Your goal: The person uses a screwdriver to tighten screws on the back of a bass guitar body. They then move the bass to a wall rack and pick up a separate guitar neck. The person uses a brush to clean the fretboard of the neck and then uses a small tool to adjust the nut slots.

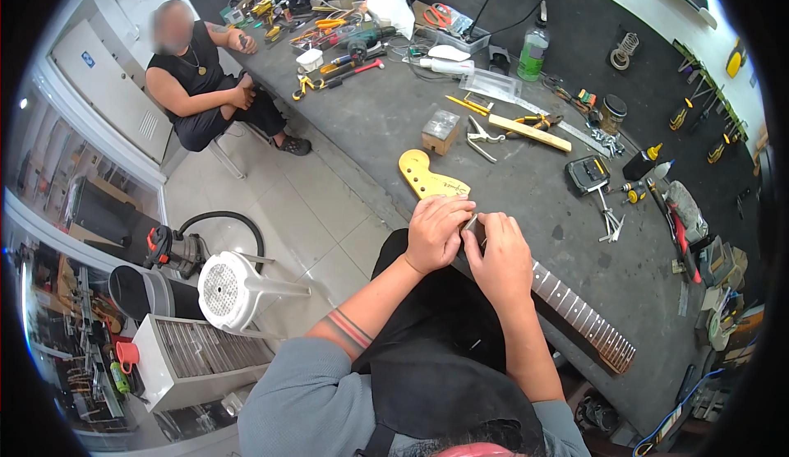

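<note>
A guitar neck (579, 309) lies slantwise along the bench's near edge, fretboard up, its yellow headstock (421, 179) pointing to the far left. My left hand (440, 231) is closed over the neck just below the headstock, fingers bent across it. Close beside it, my right hand (501, 260) pinches a small flat metal piece (471, 226) against the neck near the nut end. My fingers hide most of this piece and the nut area. The dark fretboard with its bright frets runs out past my right hand toward the near right.
Beyond the headstock sit a wood-and-metal block (441, 131), locking pliers (483, 138) and a wooden strip (530, 133). A green spray bottle (533, 53) stands farther back. A battery pack (587, 174) lies to the right. At left are a white stool (230, 291) and a seated person (197, 79).
</note>
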Tool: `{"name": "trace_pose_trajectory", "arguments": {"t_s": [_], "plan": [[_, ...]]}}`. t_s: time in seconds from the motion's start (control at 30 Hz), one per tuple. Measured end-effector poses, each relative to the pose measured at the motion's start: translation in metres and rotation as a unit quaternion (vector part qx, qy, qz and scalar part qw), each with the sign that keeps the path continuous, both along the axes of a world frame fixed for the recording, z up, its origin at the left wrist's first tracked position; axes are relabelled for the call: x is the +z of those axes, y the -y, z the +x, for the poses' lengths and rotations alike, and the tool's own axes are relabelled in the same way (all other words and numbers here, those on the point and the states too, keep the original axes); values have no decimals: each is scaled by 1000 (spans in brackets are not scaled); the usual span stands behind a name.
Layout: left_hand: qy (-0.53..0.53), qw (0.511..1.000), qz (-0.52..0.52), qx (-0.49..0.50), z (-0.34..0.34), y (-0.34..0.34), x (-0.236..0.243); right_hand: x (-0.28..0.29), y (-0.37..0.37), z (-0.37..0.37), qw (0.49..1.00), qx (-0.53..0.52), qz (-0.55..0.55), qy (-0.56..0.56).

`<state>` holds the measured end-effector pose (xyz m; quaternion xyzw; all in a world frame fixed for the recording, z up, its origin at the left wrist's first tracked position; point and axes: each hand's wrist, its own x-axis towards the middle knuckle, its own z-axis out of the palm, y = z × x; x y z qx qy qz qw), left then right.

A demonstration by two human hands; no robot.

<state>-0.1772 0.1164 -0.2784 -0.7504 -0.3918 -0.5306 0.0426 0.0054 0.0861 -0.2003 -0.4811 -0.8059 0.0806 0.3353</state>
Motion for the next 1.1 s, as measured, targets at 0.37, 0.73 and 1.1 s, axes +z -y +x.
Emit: {"name": "trace_pose_trajectory", "arguments": {"t_s": [0.37,0.73,1.1], "plan": [[2,1000,8,5,1,1,0,-3,1,-1,1000,-2,-1,-2],[6,1000,6,3,1,1,-1,-1,2,-2,1000,-5,-5,-3],[8,1000,4,2,1,1,0,-1,1,0,1000,0,-11,-11]]}}
